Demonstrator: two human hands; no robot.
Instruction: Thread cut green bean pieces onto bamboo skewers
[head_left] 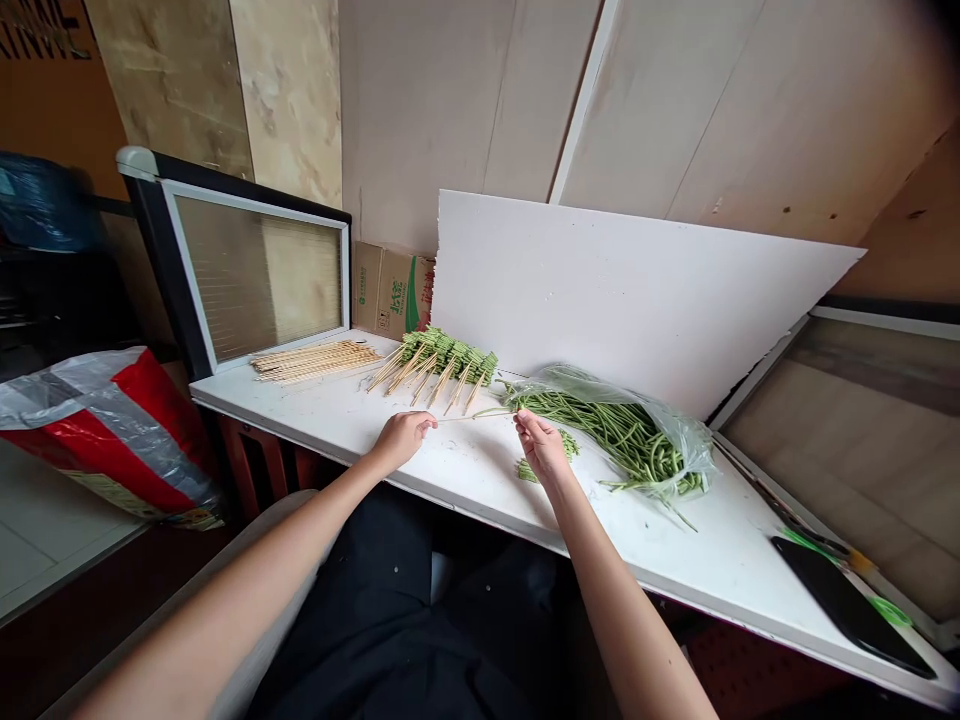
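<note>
My left hand (403, 440) is closed in a pinch on one end of a thin wooden skewer (454, 419) over the front of the white table. At the skewer's other end, the fingers of my right hand (541, 445) are pinched together. A thin strand of green bean (489, 412) shows along the skewer near those fingers; how the two are joined is too small to tell. Partly hidden behind my right wrist lies a small bunch of cut green beans (527, 470). Just beyond my hands rests a pile of skewered green beans (450, 355), their sticks pointing toward me.
An open clear plastic bag (686, 450) of long green beans (626, 430) lies at right. Bare skewers (315, 361) are stacked at left. A black phone (847, 600) and scissors (814, 535) lie far right. A cardboard box (390, 290) and white board (600, 290) stand behind.
</note>
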